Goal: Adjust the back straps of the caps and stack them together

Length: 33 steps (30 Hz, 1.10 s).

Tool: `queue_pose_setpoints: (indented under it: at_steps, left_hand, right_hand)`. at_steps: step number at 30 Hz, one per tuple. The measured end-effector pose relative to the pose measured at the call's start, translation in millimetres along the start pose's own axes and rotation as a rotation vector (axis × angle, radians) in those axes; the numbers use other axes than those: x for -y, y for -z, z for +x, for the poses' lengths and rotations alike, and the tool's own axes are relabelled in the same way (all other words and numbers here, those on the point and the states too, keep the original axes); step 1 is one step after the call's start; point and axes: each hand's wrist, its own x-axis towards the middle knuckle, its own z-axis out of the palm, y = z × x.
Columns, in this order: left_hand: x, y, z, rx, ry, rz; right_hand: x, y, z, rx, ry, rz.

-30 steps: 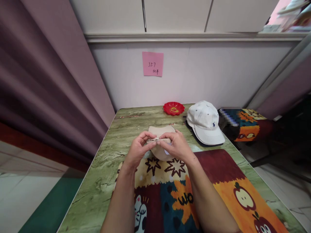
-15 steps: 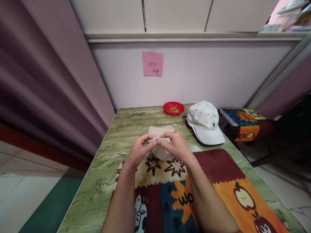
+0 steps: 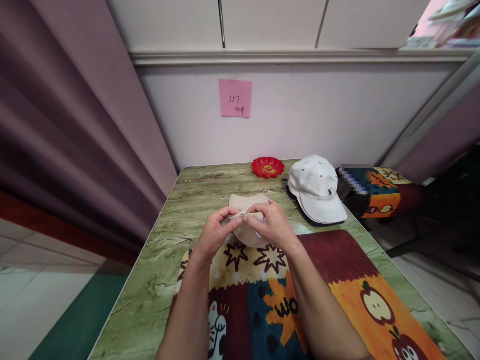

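A beige cap (image 3: 248,202) rests at the near middle of the table, over the far edge of the patterned mat, its far end curved like a brim. My left hand (image 3: 214,231) pinches a narrow strap (image 3: 255,216) of the cap between thumb and fingers. From the other side my right hand (image 3: 275,226) grips the same strap, and the fingertips of both hands nearly meet. Part of the cap is hidden behind my hands, and the strap's fastening is too small to make out.
A white cap (image 3: 314,180) sits on top of a dark cap (image 3: 305,216) at the table's right edge. Left of them lies a red scalloped dish (image 3: 268,167). The colourful mat (image 3: 337,255) covers the near part of the wood-patterned table (image 3: 165,255). A white wall stands behind.
Almost nothing differs. Both hands keep their grip on the strap with only a very slight shift of the fingers.
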Motion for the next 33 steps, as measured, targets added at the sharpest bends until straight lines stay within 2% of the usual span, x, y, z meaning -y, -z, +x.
queue_pose_setpoints:
  at_steps: [7, 12, 16, 21, 26, 33]
  left_hand:
    - [1, 1.8, 0, -0.003, -0.023, -0.004]
    - [-2, 8.9, -3, 0.005, 0.007, -0.042]
    - [2, 17.7, -3, -0.003, 0.030, -0.129]
    - [9, 25.4, 1, -0.035, -0.001, -0.212]
    - [7, 24.7, 0, -0.033, -0.013, -0.134]
    - [3, 22.6, -1, -0.029, -0.005, -0.012]
  right_hand:
    - [1, -1, 0, 0.016, -0.002, 0.024]
    - [0, 7, 1, 0.023, 0.018, 0.114]
    - [-10, 18, 1, -0.004, -0.018, 0.108]
    - [-26, 24, 3, 0.077, -0.006, 0.159]
    - [-31, 22, 4, 0.116, 0.010, 0.207]
    - [-26, 20, 3, 0.121, -0.042, 0.255]
